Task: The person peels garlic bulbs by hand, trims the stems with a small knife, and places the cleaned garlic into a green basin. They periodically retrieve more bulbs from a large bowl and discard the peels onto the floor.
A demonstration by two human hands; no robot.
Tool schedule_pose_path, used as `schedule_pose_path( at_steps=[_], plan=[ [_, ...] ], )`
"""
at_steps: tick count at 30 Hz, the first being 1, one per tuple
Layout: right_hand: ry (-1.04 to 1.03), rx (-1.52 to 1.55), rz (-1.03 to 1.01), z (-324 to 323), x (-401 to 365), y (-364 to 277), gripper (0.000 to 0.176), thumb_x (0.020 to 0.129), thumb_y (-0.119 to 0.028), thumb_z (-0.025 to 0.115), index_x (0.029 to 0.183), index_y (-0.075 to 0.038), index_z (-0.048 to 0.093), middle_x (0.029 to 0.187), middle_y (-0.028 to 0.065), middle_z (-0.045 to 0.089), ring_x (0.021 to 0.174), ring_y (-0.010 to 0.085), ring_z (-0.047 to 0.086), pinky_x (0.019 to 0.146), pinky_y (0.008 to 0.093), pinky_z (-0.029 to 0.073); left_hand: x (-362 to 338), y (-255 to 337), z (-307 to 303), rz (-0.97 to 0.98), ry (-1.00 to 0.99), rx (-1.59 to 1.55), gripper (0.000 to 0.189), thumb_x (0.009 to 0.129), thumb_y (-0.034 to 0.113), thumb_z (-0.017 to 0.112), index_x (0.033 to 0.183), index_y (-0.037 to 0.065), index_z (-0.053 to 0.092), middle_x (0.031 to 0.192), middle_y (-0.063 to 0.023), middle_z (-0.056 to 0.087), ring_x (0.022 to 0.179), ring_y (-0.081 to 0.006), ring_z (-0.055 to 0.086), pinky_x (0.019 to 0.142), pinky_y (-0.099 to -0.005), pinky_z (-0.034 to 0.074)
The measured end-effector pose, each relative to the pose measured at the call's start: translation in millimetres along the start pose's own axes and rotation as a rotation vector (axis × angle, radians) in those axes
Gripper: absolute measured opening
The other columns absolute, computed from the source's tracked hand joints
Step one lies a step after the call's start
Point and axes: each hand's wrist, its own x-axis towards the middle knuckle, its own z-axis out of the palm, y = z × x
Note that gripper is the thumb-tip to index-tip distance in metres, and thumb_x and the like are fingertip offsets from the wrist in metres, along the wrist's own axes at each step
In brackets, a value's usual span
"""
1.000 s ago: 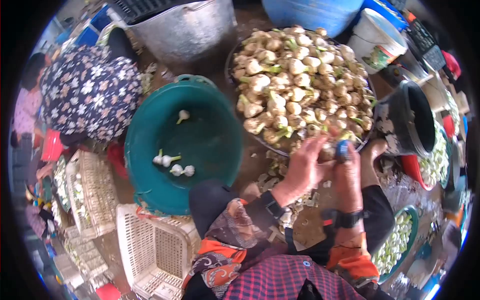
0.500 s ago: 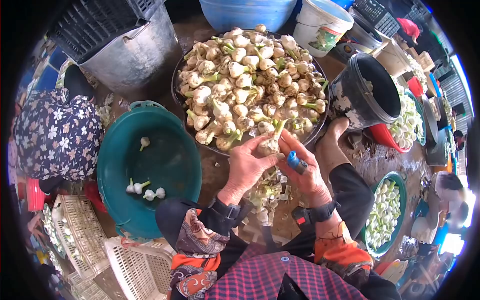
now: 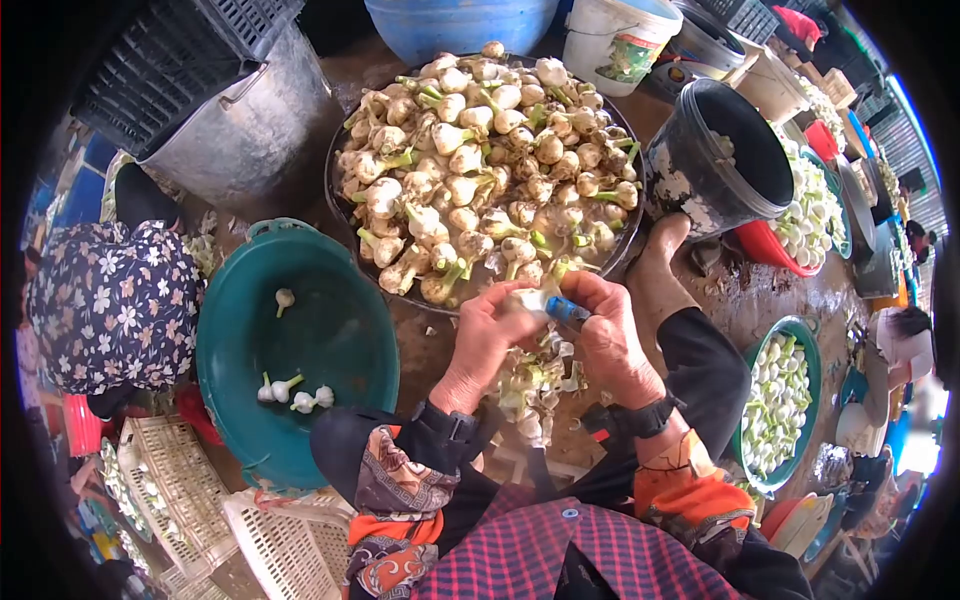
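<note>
My left hand [image 3: 487, 340] is closed around a garlic bulb [image 3: 532, 300], whose white side shows between the fingers. Against its stem end, my right hand [image 3: 613, 345] pinches with fingers and thumb. A blue wrap [image 3: 567, 312] sits on a digit of the right hand; whether a blade is there too, I cannot make out. Both hands are just in front of a wide round pan [image 3: 340, 205] heaped with soil-stained garlic [image 3: 480, 170]. Below them, on the ground, lies a pile of garlic peelings [image 3: 535, 392]. Several clean white bulbs [image 3: 284, 386] lie in the green tub [image 3: 330, 345] to the left.
A black bucket [image 3: 670, 170] leans at the right, near my bare foot [image 3: 660, 265]. Peeled garlic fills a green basin [image 3: 813, 370] farther right. White crates [image 3: 275, 540] stand front left, and a metal pot [image 3: 245, 135] back left. A person in flowered clothing [image 3: 110, 300] is at the left.
The bulb, upright and brownish before, is now tilted and shows a white surface. My right fingers have shifted up to its stem end. The view has shifted slightly.
</note>
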Motion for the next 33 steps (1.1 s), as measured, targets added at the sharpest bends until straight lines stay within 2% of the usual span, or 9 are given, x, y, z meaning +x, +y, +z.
schedule_pose_path(
  at_steps=[5,11,16,23,24,26,27,31,33],
  plan=[
    [-0.028,-0.368,-0.191,-26.2,9.7,20.3,0.016,0.075,0.009,0.053,0.09,0.006,0.059,0.084,0.0021,0.059,0.078,0.0117,0.052,0.072,0.0239,0.041,4.7,-14.5,-16.3,-0.254,-0.295,-0.669,0.059,0.075,0.041,0.047,0.117,-0.001,0.051,0.076,-0.0139,0.059,0.046,-0.0207,0.048,0.046,-0.0399,0.045],
    [-0.059,0.108,0.091,-17.9,0.6,9.7,0.021,0.087,-0.003,0.054,0.107,-0.001,0.06,0.094,-0.001,0.061,0.078,0.0078,0.051,0.073,0.0245,0.043,9.0,-8.9,-3.1,-0.186,-0.078,-0.277,0.057,0.086,0.044,0.046,0.128,0.006,0.039,0.086,-0.0154,0.058,0.054,-0.0227,0.056,0.052,-0.0394,0.05],
    [0.002,-0.828,-0.422,-17.5,-2.7,14.8,0.012,0.08,-0.007,0.06,0.09,-0.001,0.056,0.076,0.0058,0.053,0.081,0.0145,0.052,0.071,0.0318,0.044,-8.7,-15.8,11.0,-0.004,-0.149,-0.11,0.063,0.09,0.049,0.046,0.135,0.007,0.03,0.123,-0.0088,0.045,0.093,-0.0204,0.057,0.075,-0.035,0.051],
    [-0.155,-0.314,-0.177,-8.5,-13.8,23.6,0.025,0.081,-0.002,0.05,0.104,-0.002,0.059,0.093,0.0029,0.06,0.086,0.012,0.053,0.078,0.0303,0.045,15.1,-30.0,-17.3,-0.055,-0.054,-0.492,0.027,0.092,0.032,0.048,0.098,0.007,0.056,0.095,-0.0091,0.06,0.082,-0.0211,0.057,0.073,-0.036,0.048],
    [0.084,0.42,0.143,-19.0,-8.9,41.0,0.027,0.081,-0.009,0.054,0.108,-0.005,0.058,0.094,0.0055,0.061,0.085,0.0144,0.056,0.078,0.0307,0.046,12.8,-26.2,-19.2,-0.065,-0.058,-0.606,0.026,0.092,0.031,0.047,0.098,0.007,0.056,0.095,-0.0095,0.06,0.079,-0.0214,0.057,0.07,-0.0368,0.048],
    [0.284,0.781,0.228,-51.7,-11.5,27.5,0.026,0.086,-0.021,0.051,0.104,-0.002,0.053,0.093,0.0105,0.062,0.079,0.0227,0.059,0.074,0.0349,0.049,12.8,-16.4,-28.5,0.061,-0.344,-0.802,0.029,0.093,0.033,0.046,0.104,0.009,0.056,0.098,-0.0104,0.06,0.076,-0.022,0.058,0.066,-0.0389,0.05],
    [-0.048,1.002,-0.055,-77.0,0.0,51.2,0.025,0.085,-0.021,0.052,0.103,-0.004,0.053,0.091,0.0106,0.062,0.075,0.0222,0.06,0.071,0.0375,0.049,10.5,-11.1,-27.2,0.072,-0.288,-0.818,0.03,0.093,0.034,0.046,0.107,0.01,0.056,0.101,-0.0107,0.059,0.076,-0.0234,0.06,0.066,-0.0401,0.05],
    [-0.014,-1.393,0.123,-64.2,-15.7,48.8,0.024,0.083,-0.004,0.054,0.105,0.004,0.057,0.078,0.0173,0.064,0.074,0.0277,0.063,0.069,0.0349,0.049,6.1,-9.1,-9.0,0.106,-0.102,-0.637,0.039,0.093,0.039,0.045,0.117,0.009,0.051,0.106,-0.0105,0.058,0.089,-0.0253,0.06,0.074,-0.0409,0.052],
    [0.117,-0.857,-0.084,-46.0,-11.4,38.2,0.024,0.08,-0.005,0.056,0.103,0.003,0.059,0.079,0.0173,0.064,0.075,0.0287,0.063,0.072,0.0341,0.049,5.3,-12.4,1.9,0.132,0.001,-0.587,0.041,0.093,0.036,0.046,0.12,0.006,0.049,0.102,-0.0092,0.058,0.09,-0.023,0.06,0.075,-0.0383,0.051]
  ],
)
